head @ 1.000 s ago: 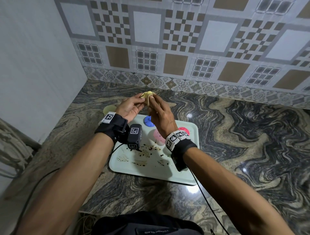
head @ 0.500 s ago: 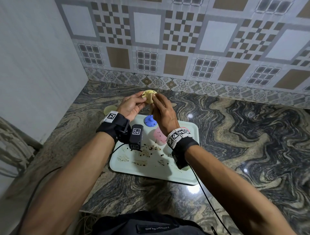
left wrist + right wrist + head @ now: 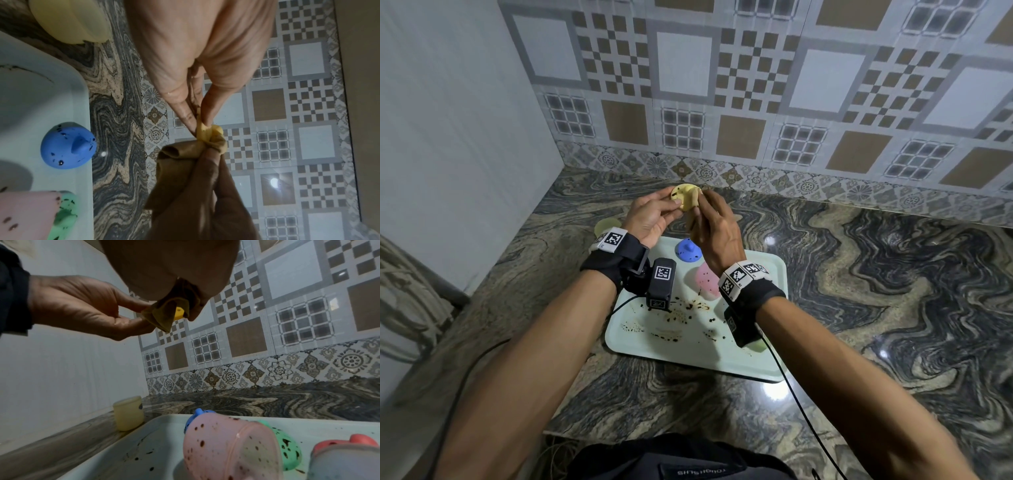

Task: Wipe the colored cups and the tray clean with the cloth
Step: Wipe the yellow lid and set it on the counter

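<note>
My left hand (image 3: 671, 205) pinches a small yellow cup (image 3: 683, 197) by its rim, above the far edge of the tray (image 3: 722, 356). My right hand (image 3: 700, 209) grips a tan cloth (image 3: 180, 151) and presses it against that cup (image 3: 179, 313). On the stained pale tray lie a speckled blue cup (image 3: 688, 251), a pink cup (image 3: 703, 281), a green cup (image 3: 287, 451) and a red one (image 3: 349, 443). The right wrist hides the green and red cups in the head view.
A pale yellow cup (image 3: 604, 226) stands on the marble counter (image 3: 859, 291) left of the tray. A plain wall (image 3: 465, 137) closes the left side and a tiled wall (image 3: 756, 102) the back. Dark spots (image 3: 681, 315) cover the tray's middle.
Both hands stay above the tray's far edge. The yellow cup has turned a little in the left fingers and shows more of its round face; the cloth has shifted against it.
</note>
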